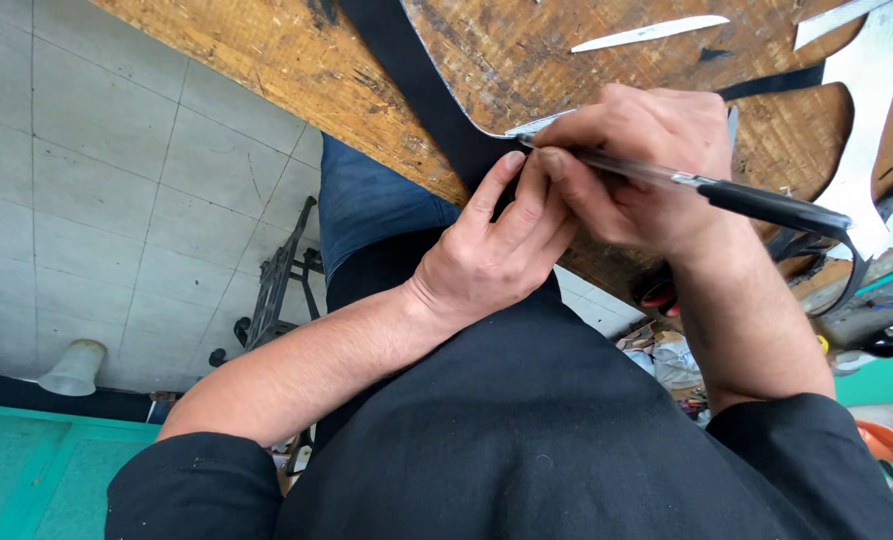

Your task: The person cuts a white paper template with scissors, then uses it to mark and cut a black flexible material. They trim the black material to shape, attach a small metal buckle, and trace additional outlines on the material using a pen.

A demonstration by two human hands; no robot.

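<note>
A worn wooden bench [526, 60], scarred with cuts and dark stains, fills the upper part of the view. Below its edge lies a floor [96, 170] of pale grey tiles, with a dark metal stand [271, 290] standing on it and a white cup-shaped thing [74, 367] near a green surface [26, 470] at lower left. At the right edge, under the bench, a heap of scraps and tools shows, too jumbled to tell apart.

On the bench a black sheet [421, 95] runs from the top down to the near edge, with a brown pattern [586, 50] lying on it, its curved rim bordered in a light line. Pale offcuts [866, 110] lie further right, and a thin white sliver [651, 32] near the top.

The person, in a black top and blue jeans, bends both forearms inward over the bench edge. The left hand [496, 245] lies flat-fingered, fingers together and pressed on the sheet at the pattern's rim. The right hand [636, 165] is curled, pinching a pen [706, 185] with a clear barrel and black end; its tip meets the rim just beside the left fingertips [514, 160].
</note>
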